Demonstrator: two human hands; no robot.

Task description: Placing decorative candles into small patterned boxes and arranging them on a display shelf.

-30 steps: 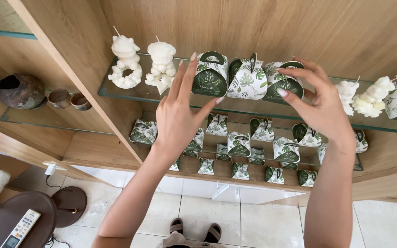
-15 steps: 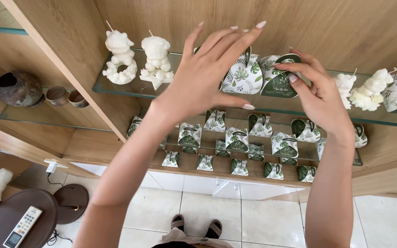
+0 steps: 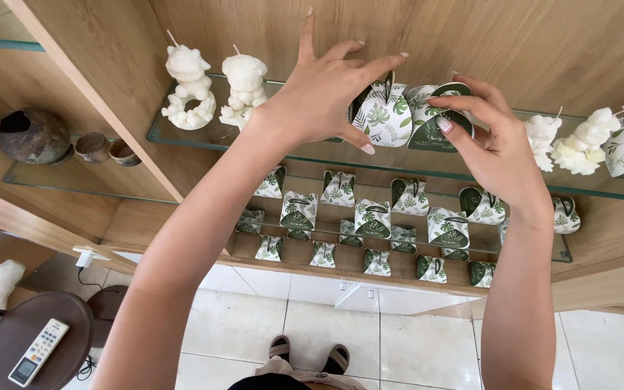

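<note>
Right hand [image 3: 496,148] pinching a leaf-print box [image 3: 438,115], second box [image 3: 384,115] just beside; left hand [image 3: 323,94] splayed, released.

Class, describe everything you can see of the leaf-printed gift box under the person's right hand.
The gift box is small, apparently of white card printed with green leaves, with a dark green curved flap facing the camera. It stands on the glass shelf beside a matching box. The right hand pinches it, fingertips over its top and thumb on the front.
</note>
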